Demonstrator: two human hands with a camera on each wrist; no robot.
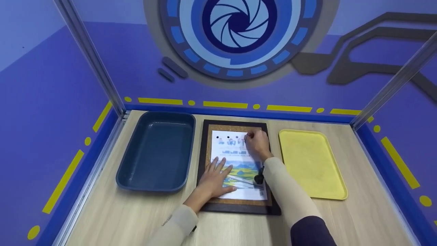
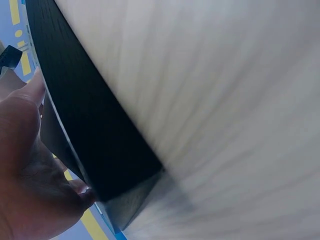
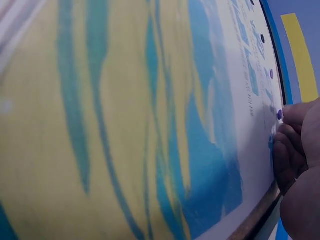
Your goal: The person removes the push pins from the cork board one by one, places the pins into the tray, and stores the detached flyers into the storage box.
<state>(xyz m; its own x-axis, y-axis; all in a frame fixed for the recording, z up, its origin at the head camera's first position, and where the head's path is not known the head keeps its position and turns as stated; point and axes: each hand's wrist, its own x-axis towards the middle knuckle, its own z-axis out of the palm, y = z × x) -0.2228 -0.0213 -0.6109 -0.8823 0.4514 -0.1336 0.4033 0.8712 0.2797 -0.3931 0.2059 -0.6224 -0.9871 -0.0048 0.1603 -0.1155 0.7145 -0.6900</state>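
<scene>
A printed sheet [image 1: 235, 150] with a landscape picture lies on a dark-framed cork board [image 1: 239, 207]. My left hand [image 1: 213, 179] rests on the sheet's lower left, fingers spread; in the left wrist view, the hand [image 2: 40, 165] is beside the dark frame edge. At the sheet's upper right my right hand [image 1: 257, 141] has curled fingers. In the right wrist view, the fingertips of this hand [image 3: 300, 145] pinch a small purple push pin [image 3: 280, 114] at the sheet's top edge. Another purple pin [image 3: 271, 74] and a black pin [image 3: 262, 38] stand along that edge.
A deep dark-blue tray [image 1: 157, 153] stands left of the board, and a shallow yellow tray [image 1: 310, 160] lies to its right. The wooden table [image 1: 232, 229] is bounded by blue-purple panels [image 1: 112, 61] at the back and sides.
</scene>
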